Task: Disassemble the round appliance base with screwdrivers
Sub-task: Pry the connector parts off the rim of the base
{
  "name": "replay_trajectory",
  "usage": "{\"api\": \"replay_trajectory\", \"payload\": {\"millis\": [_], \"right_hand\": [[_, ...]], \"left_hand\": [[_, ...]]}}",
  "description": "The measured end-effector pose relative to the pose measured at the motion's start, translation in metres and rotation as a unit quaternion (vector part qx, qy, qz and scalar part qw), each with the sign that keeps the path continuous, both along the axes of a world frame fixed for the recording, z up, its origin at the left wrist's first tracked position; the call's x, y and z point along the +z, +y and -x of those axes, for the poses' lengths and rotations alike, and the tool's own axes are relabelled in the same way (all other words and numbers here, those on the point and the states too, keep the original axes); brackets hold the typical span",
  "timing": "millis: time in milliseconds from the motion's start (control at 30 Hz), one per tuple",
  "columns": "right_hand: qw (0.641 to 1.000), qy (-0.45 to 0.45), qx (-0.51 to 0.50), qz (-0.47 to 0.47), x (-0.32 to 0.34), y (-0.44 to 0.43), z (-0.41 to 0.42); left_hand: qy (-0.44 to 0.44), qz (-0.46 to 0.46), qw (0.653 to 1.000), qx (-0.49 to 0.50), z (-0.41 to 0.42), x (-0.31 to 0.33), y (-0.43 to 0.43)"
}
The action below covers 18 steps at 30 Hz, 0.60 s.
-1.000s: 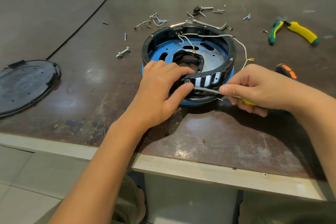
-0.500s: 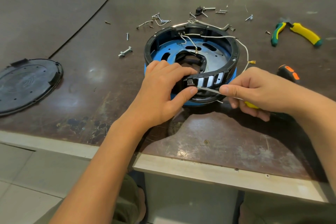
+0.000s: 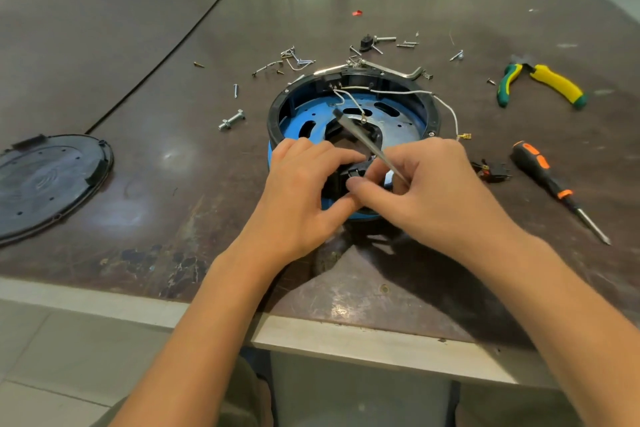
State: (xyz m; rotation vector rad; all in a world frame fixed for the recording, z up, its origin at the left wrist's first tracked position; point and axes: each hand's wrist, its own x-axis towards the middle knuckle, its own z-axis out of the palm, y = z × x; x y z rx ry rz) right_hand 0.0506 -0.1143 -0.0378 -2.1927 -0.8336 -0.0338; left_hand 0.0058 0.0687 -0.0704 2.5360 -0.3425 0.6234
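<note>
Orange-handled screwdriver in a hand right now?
No, the orange-handled screwdriver lies on the table, apart from the right hand, which holds a different grey-shafted tool.

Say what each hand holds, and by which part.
Left hand grips the base by its near rim. Right hand holds a screwdriver by its handle end, shaft pointing away.

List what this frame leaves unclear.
All in the head view.
- Handle of the held screwdriver: hidden inside the right hand.
- Near rim of the round appliance base: covered by the left hand and right hand.
- Black cover: cut off by the left edge.
- Loose screws: too small to type.
</note>
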Motion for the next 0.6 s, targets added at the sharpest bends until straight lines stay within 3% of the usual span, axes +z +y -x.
{"api": "replay_trajectory", "payload": {"millis": [167,600], "right_hand": [[0.998,-0.029,-0.050,0.030,0.0002,0.0088,0.0058],[0.998,-0.066,-0.009,0.016,0.0010,0.0003,0.0051]], "left_hand": [[0.017,0.003,1.000,0.003,0.0007,0.0025,0.0006],[0.043,-0.069,0.997,-0.018,0.0048,0.0071,-0.0015]]}}
